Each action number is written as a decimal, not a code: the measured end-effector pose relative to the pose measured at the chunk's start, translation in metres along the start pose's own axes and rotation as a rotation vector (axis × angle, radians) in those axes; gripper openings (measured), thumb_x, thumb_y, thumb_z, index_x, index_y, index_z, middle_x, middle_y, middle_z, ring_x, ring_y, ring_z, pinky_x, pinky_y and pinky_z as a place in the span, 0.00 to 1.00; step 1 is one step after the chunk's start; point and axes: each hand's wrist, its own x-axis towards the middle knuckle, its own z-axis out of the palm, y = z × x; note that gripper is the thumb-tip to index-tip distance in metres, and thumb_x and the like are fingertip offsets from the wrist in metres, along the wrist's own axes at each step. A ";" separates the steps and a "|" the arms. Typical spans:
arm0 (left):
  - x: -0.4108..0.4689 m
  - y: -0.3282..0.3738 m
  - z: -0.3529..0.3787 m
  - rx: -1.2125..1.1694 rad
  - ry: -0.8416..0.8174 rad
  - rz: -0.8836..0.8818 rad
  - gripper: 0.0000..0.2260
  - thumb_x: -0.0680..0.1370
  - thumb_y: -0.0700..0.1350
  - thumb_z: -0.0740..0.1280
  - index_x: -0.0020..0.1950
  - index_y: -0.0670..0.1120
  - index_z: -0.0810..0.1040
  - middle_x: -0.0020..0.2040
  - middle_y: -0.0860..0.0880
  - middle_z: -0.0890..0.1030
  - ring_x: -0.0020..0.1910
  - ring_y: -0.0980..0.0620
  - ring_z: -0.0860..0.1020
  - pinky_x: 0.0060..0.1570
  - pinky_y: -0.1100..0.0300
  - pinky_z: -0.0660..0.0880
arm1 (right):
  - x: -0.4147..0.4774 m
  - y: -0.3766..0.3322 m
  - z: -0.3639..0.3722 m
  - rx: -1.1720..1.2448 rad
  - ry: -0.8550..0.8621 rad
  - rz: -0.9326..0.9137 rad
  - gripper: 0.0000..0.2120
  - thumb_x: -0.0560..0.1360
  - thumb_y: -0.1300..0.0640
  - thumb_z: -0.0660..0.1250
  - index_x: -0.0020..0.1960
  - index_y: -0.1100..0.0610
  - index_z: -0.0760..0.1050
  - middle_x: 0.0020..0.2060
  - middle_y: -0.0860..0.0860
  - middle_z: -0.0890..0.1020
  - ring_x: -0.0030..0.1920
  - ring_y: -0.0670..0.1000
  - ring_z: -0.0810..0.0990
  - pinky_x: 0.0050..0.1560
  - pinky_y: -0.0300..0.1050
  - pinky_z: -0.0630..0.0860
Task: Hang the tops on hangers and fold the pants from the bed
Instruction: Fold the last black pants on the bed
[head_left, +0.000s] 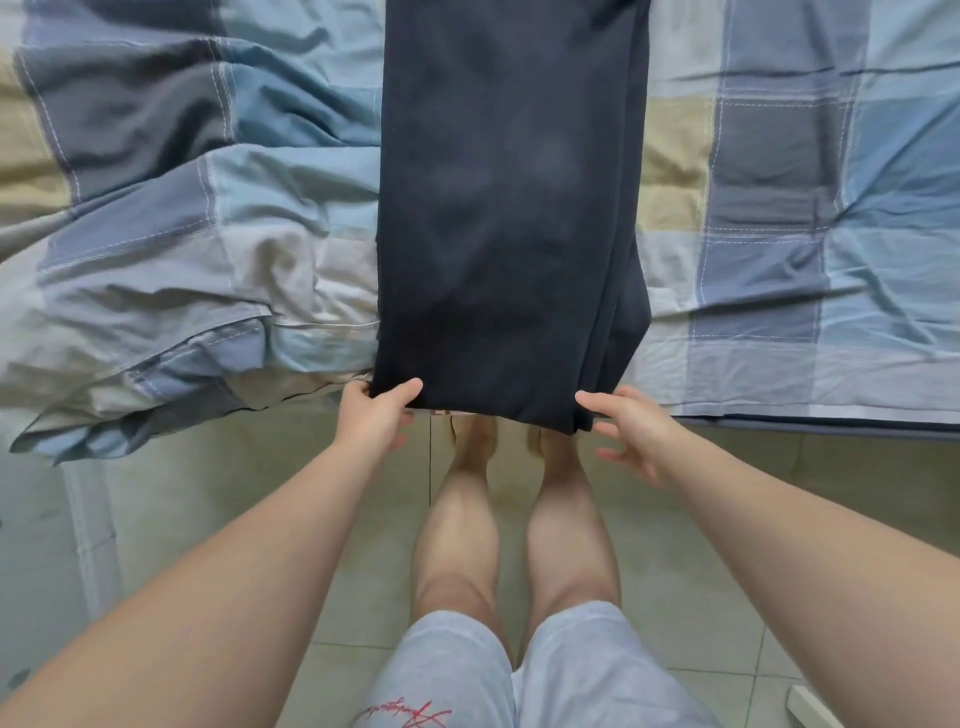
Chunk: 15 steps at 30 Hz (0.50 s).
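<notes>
Bed (779, 260) in blue-grey plaid sheet, rumpled quilt (156, 260) bunched at left, pale tiled floor (208, 493) below. Dark pants (509, 208) laid lengthwise mid-bed, near end over the bed's edge. Left hand (371, 410) pinching near-left corner, thumb on top; right hand (634, 431) fingers (610, 428) spread loose, thumb touching near-right corner.

Outward from the fingers of the left hand (376, 413), a bunched duvet (156, 291) heaps in folds and spills over the bed edge, crowding that side. Outward from the fingers of the right hand (631, 434), the sheet (779, 338) lies flat and open. Ahead of both, the dark pants (511, 208) fill the middle lane. Below the fingers the air is free down to the tiled floor (234, 519), except the person's legs (467, 519) between the hands.
</notes>
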 end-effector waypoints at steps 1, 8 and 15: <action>0.001 0.000 0.000 -0.005 -0.002 -0.003 0.20 0.76 0.49 0.74 0.63 0.46 0.71 0.58 0.51 0.81 0.50 0.50 0.83 0.42 0.55 0.76 | 0.000 -0.001 0.001 -0.004 -0.014 -0.001 0.16 0.75 0.50 0.74 0.61 0.49 0.75 0.60 0.45 0.80 0.64 0.50 0.75 0.59 0.53 0.74; -0.012 -0.001 -0.007 0.132 -0.076 0.050 0.08 0.80 0.54 0.68 0.56 0.52 0.76 0.54 0.54 0.83 0.46 0.52 0.84 0.43 0.55 0.76 | -0.013 -0.007 0.012 0.051 -0.042 -0.067 0.17 0.75 0.58 0.73 0.63 0.54 0.77 0.55 0.50 0.85 0.55 0.51 0.84 0.51 0.48 0.82; -0.051 0.012 -0.025 0.135 -0.116 0.039 0.08 0.80 0.50 0.68 0.54 0.47 0.79 0.50 0.51 0.84 0.42 0.52 0.84 0.42 0.57 0.76 | -0.065 -0.017 0.001 0.177 0.017 -0.068 0.14 0.77 0.64 0.69 0.62 0.58 0.77 0.56 0.55 0.84 0.55 0.56 0.84 0.53 0.52 0.82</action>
